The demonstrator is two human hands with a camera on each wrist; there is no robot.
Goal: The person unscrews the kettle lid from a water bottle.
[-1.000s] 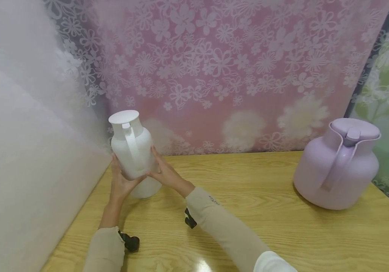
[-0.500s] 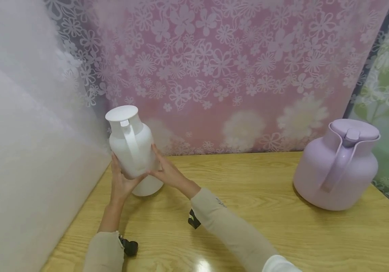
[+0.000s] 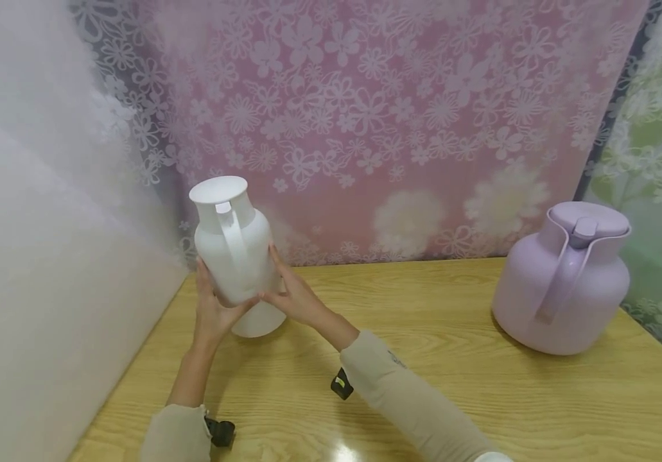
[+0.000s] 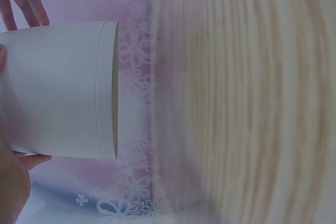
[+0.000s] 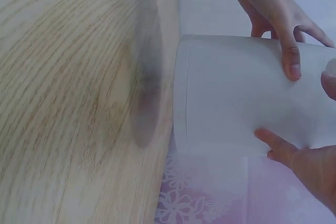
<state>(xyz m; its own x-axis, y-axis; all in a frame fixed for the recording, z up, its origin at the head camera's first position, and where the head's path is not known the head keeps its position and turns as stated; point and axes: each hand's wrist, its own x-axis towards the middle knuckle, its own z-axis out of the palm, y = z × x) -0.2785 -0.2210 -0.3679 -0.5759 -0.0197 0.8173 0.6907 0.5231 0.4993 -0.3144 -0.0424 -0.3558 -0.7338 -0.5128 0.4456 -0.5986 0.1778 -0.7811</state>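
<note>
Both hands hold a tall white thermos jug [image 3: 217,250] at the left of the head view, tilted slightly, its handle [image 3: 234,240] toward me. The left hand [image 3: 215,317] grips its left side low down, and the right hand [image 3: 298,298] grips the right side. Their thumbs come close together at the front, below the handle. In the left wrist view, the jug's base [image 4: 107,93] stands apart from the tabletop. From the right wrist, fingers [image 5: 291,59] of the left hand show against the white body [image 5: 226,98]. Parts of the fingers behind the jug are hidden.
A lilac thermos jug [image 3: 558,289] stands upright at the right of the wooden table [image 3: 400,333]. A pale wall [image 3: 65,256] rises close on the left. Behind the table hangs a pink flowered cloth [image 3: 365,128].
The white jug has moved a little to the right and looks slightly larger, with both hands still around it. The head view has shifted slightly. The lilac jug stays on the table.
</note>
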